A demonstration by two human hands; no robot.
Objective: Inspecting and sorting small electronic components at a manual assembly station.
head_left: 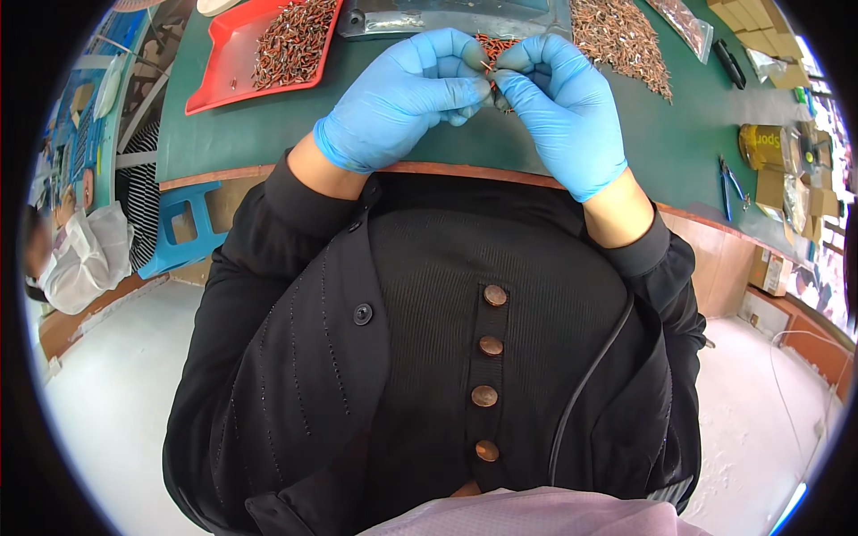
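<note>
I see the left hand [402,98] and right hand [559,103] (blue-gloved) pinching one small copper pin [487,66] between fingertips; green desk [259,134] beneath

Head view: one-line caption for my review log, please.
Left hand and right hand, blue-gloved, pinch a small metal part above the green table.

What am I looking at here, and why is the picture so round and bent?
The picture comes from a wide camera worn on a person's head, looking down, so straight edges curve. No machine is here: the two blue-gloved hands belong to the wearer, whose black buttoned top fills the middle. The left hand and right hand meet at the fingertips, pinching a tiny reddish metal part between them. They work over a green table. On it lie a red tray of similar small parts, a loose heap of parts, and blue-handled pliers to the right. Another person sits far left.
</note>
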